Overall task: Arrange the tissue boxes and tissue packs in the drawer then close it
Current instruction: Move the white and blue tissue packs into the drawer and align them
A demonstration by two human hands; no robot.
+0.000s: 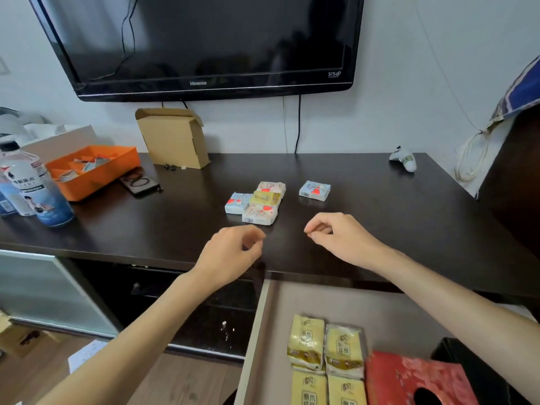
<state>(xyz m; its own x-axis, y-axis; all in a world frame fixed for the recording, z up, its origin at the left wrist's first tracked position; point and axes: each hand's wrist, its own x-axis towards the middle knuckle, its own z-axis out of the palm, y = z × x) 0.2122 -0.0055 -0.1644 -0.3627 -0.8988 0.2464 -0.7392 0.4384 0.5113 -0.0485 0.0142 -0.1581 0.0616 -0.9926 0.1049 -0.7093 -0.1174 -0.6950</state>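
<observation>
Nothing is held: the left hand [233, 252] and right hand [336, 235] hover loosely curled over the worktop [409, 223]. The clustered tissue packs [258, 204] just beyond are best gathered together, then lowered beside those already in the open drawer [263, 331].

From my seat, the open drawer [263, 331] runs off the bottom edge, taking the lower two yellow tissue packs [328, 388] and the red tissue box [409, 378] partly with it. A black box [479, 372] behind my right forearm is mostly covered. The bottles [32, 185] are clipped at the left edge, their label print too small to read. The television [204, 39] is cropped on top.
</observation>
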